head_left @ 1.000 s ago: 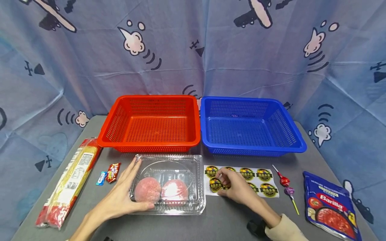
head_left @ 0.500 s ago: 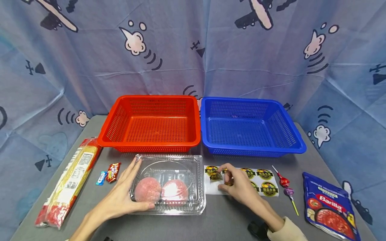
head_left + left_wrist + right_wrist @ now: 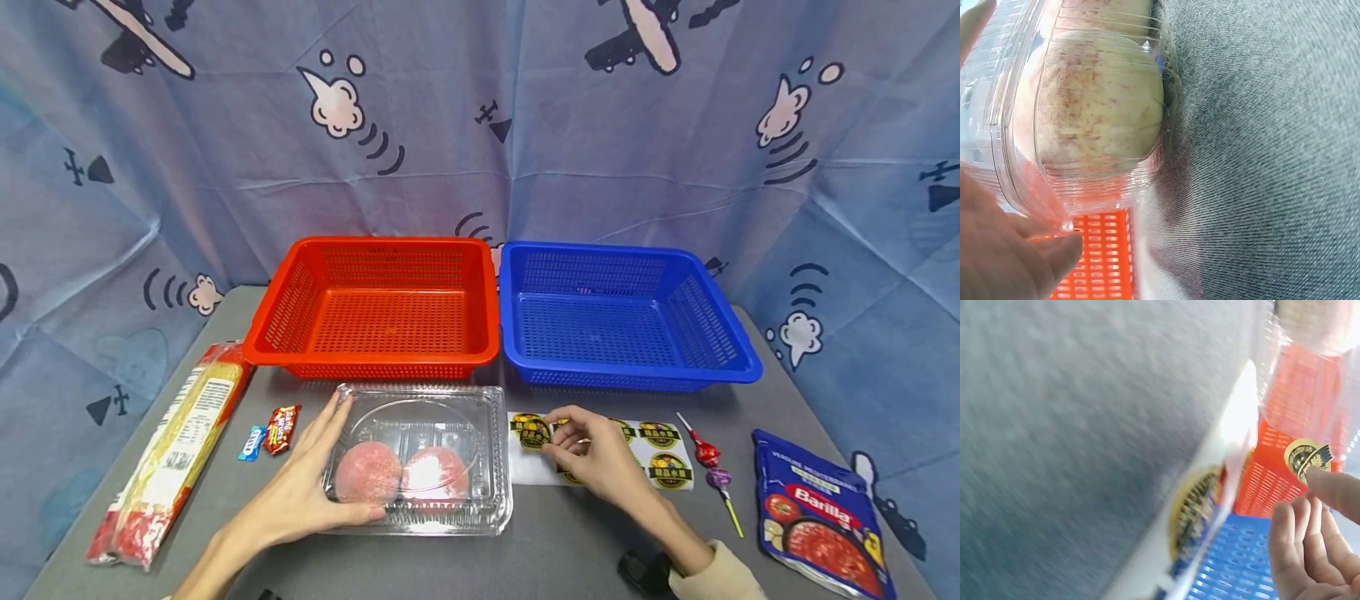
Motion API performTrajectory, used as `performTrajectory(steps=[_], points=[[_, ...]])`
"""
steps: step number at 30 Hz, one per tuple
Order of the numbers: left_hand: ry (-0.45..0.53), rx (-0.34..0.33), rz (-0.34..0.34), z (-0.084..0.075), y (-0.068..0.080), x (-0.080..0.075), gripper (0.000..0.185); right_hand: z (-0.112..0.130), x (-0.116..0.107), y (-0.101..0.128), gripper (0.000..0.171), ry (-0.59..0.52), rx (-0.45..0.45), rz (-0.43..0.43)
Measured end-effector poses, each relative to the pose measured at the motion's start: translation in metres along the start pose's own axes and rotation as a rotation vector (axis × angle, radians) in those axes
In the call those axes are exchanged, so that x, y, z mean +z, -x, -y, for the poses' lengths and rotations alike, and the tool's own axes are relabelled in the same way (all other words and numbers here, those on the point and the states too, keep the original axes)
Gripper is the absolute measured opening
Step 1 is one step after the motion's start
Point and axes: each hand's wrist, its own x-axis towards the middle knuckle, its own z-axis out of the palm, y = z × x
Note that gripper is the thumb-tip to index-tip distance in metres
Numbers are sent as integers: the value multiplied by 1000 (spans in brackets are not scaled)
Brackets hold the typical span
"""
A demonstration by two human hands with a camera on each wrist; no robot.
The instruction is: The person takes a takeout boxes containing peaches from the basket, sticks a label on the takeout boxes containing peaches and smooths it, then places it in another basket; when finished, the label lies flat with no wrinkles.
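Note:
A clear plastic clamshell box (image 3: 423,412) lies on the grey table (image 3: 570,542) with two pinkish round fruits (image 3: 367,471) inside. My left hand (image 3: 311,479) rests against its left side, fingers straight along the wall and thumb at the front edge; the left wrist view shows the box corner (image 3: 1147,156) and a fruit (image 3: 1097,100) close up. To the right lies a white sticker sheet (image 3: 660,454) with round black-and-yellow labels. My right hand (image 3: 553,439) pinches one peeled sticker (image 3: 535,434) just above the sheet's left end. The same sticker (image 3: 1305,457) clings to a fingertip in the right wrist view.
An empty red basket (image 3: 375,247) and an empty blue basket (image 3: 600,248) stand side by side behind the box. A long spaghetti pack (image 3: 176,442) and two small candies (image 3: 281,427) lie at the left. Two lollipops (image 3: 707,452) and a Barilla pouch (image 3: 821,521) lie at the right.
My right hand has peeled a round sticker off the sheet's lower left and lifted it up and back. That spot on the sheet is blank now. The left hand has stayed put.

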Motion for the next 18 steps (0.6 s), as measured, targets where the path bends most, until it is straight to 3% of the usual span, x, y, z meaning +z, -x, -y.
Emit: performTrajectory(steps=[11, 18], points=[[-6, 1, 4, -1, -2, 2, 133, 29, -19, -6, 36, -138, 38, -66], [2, -8, 14, -2, -3, 3, 133, 50, -18, -13, 40, -184, 73, 17]])
